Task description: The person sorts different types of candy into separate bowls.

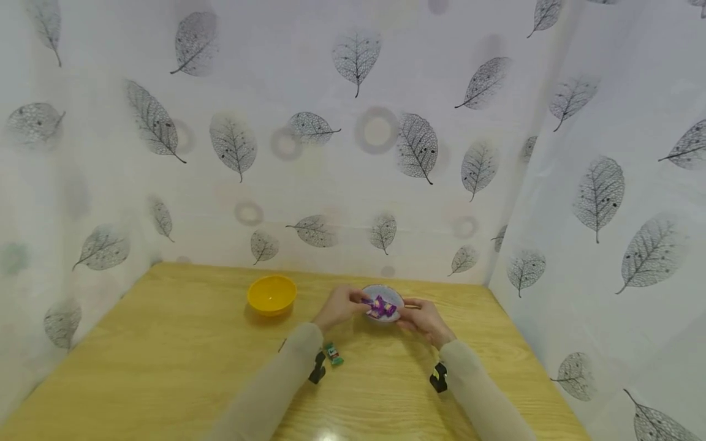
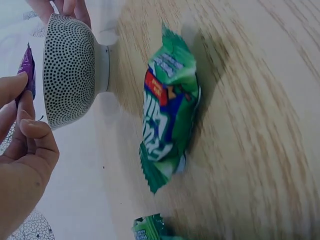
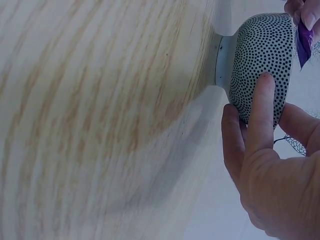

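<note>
A small white bowl with black dots point(image 3: 257, 60) stands on the table, with purple-wrapped candies point(image 1: 380, 307) inside it in the head view. My right hand point(image 1: 423, 317) holds the bowl's right side, fingers along the outer wall and thumb near the rim. At the opposite side, my left hand point(image 1: 339, 306) pinches a purple-wrapped candy point(image 2: 27, 75) between thumb and fingers, right at the bowl's mouth. On the table below the left wrist lies a green-wrapped candy point(image 2: 170, 105). Part of another green wrapper point(image 2: 148, 228) shows at the bottom edge of the left wrist view.
To the left of the hands, a yellow bowl point(image 1: 272, 294) stands near the back of the wooden table point(image 1: 165, 343). A white leaf-patterned curtain point(image 1: 309, 184) hangs behind the table and along its right side.
</note>
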The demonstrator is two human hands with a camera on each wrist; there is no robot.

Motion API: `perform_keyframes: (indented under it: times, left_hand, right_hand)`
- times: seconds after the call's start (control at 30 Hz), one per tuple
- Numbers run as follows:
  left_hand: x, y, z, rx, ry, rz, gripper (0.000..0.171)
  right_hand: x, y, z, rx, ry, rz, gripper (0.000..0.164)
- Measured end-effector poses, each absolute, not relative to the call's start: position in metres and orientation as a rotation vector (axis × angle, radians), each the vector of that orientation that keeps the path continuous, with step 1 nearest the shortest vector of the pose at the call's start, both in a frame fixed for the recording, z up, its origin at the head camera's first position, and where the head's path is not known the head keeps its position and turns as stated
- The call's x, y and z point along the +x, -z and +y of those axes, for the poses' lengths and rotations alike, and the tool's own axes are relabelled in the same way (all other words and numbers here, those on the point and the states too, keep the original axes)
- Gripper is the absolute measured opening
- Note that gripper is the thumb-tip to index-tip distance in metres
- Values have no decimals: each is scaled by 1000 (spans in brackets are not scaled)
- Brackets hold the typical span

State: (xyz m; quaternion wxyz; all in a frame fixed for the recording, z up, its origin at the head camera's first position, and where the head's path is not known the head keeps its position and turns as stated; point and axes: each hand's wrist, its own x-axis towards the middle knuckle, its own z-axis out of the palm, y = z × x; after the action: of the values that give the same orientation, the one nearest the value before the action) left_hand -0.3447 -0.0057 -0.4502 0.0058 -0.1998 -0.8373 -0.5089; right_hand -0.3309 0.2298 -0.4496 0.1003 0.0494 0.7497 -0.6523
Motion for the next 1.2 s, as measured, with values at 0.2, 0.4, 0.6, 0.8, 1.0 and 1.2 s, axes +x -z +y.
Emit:
perform_keyframes:
  times: [0.2,0.4,0.6,0.8,1.0,1.2]
  left_hand:
    - [-344,453,-2,-535,1594,-2615,19]
    - [-344,448,3,-432,1590,-2622,22]
    - [-342,445,2,-400,1610,-2639,44]
    - [-341,442,-3,-426,1568,-2655,37]
    - [-341,442,-6,-518,1591,-2629,35]
    - [-340,445,-15,-575,1727,-2579,36]
  right_hand:
    - [-331,450,228,115,1925,2204,47]
    - [-334,449,227,80,1929,2215,47]
    - [-334,450,226,101,1925,2221,45]
    - [-334,449,227,123,1937,2219,46]
    - [-330,448,230,117,1934,2213,48]
    - [-327,446,229,101,1921,2209,50]
